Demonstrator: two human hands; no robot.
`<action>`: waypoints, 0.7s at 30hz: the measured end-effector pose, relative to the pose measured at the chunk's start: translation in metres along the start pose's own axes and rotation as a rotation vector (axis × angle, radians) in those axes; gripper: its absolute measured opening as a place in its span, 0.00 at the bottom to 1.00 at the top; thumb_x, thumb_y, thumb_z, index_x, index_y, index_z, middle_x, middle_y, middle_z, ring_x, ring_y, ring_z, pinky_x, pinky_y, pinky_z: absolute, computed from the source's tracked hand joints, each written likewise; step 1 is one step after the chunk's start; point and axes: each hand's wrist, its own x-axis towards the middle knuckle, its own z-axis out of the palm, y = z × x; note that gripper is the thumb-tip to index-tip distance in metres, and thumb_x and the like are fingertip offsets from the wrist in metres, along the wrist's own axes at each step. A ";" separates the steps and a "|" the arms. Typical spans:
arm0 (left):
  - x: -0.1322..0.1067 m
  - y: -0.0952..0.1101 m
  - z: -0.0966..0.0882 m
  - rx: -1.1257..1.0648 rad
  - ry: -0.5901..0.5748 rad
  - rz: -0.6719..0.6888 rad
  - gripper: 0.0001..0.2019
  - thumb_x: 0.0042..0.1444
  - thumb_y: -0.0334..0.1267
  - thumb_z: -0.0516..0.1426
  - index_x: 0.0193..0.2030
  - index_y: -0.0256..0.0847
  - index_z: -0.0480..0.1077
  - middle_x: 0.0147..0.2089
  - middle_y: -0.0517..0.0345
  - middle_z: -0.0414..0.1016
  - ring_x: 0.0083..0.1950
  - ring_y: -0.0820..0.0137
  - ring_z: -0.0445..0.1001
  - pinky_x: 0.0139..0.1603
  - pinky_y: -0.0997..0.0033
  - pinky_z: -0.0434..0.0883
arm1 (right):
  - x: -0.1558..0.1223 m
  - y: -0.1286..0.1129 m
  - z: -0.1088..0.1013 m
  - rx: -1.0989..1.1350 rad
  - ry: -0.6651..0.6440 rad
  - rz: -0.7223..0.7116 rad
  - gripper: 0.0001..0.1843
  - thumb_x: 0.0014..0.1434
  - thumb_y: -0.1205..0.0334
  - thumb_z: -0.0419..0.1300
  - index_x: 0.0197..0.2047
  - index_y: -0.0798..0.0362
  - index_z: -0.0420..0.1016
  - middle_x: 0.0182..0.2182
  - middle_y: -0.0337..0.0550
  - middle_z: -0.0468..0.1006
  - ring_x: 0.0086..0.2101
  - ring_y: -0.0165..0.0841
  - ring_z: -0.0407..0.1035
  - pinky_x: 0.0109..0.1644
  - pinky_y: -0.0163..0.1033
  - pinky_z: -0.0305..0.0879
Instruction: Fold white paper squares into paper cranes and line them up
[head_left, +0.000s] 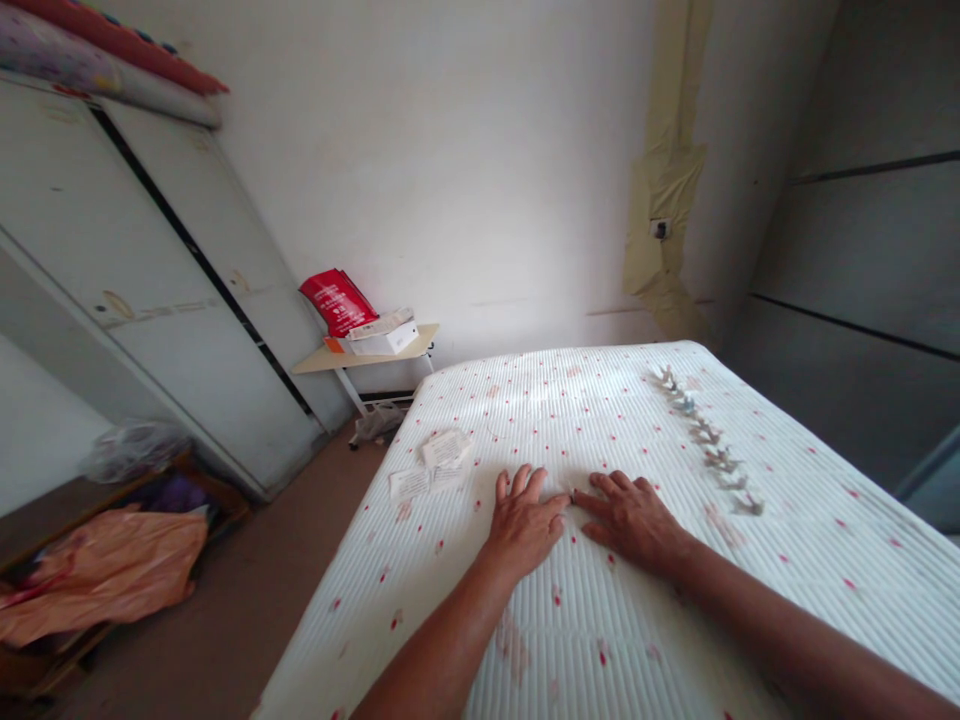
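The left hand (525, 525) and right hand (634, 520) lie flat and spread, fingertips meeting, on the spotted mattress (810, 560). It fills the room's right side, its long axis pointing at the far wall (465, 150).

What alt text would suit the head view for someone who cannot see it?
The person's left hand and right hand lie flat, palms down, side by side on a white quilted bed cover dotted with red. A row of small folded figures lies to their right and loose paper slips to their left.
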 end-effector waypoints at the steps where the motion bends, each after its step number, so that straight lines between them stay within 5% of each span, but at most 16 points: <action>1: 0.001 -0.002 0.000 -0.001 -0.004 0.008 0.13 0.57 0.42 0.53 0.49 0.58 0.69 0.61 0.59 0.59 0.64 0.56 0.50 0.62 0.41 0.47 | 0.000 -0.001 -0.001 0.004 -0.002 -0.003 0.21 0.59 0.51 0.54 0.56 0.39 0.66 0.50 0.48 0.70 0.45 0.43 0.63 0.41 0.44 0.57; 21: -0.002 0.004 0.002 -0.035 0.012 0.000 0.15 0.55 0.43 0.55 0.50 0.54 0.70 0.64 0.57 0.56 0.67 0.57 0.46 0.64 0.39 0.42 | -0.005 -0.008 0.005 -0.016 0.086 0.044 0.26 0.57 0.43 0.53 0.57 0.40 0.66 0.50 0.49 0.70 0.45 0.44 0.62 0.41 0.46 0.57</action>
